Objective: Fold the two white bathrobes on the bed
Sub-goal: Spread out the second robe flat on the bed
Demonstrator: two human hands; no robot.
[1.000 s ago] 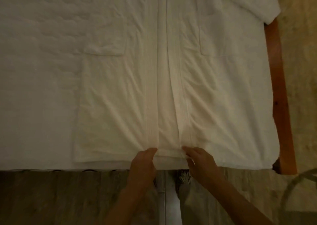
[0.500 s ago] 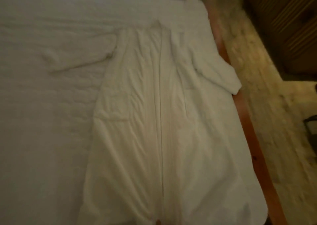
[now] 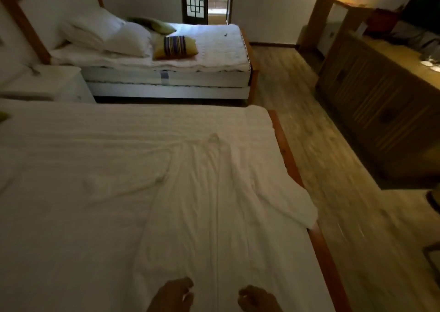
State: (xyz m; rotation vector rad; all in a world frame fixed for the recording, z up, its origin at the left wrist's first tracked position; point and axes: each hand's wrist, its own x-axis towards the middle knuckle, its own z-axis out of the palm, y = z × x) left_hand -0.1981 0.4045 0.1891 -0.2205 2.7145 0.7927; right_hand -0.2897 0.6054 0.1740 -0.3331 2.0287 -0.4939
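One white bathrobe [image 3: 214, 216] lies flat and face up on the near bed [image 3: 71, 240], front closed, collar toward the far side. Its left sleeve [image 3: 100, 187] stretches out across the sheet, and its right sleeve [image 3: 300, 207] drapes over the bed's right edge. My left hand [image 3: 171, 295] hovers on the robe's lower part, left of the centre seam, fingers apart and holding nothing. My right hand [image 3: 257, 298] sits to the right of the seam, fingers curled and partly cut off by the frame edge. I see no second bathrobe.
A wooden bed rail [image 3: 326, 264] borders the right side, with wooden floor [image 3: 333, 168] beyond. A second bed [image 3: 214, 49] with pillows and a striped cushion [image 3: 175, 46] stands behind. A white nightstand [image 3: 47, 83] is at left, a wooden dresser [image 3: 381, 111] at right.
The view has tilted up from the robe's hem to the whole room. My hands have let go of the hem edges and now sit over the robe's lower part.
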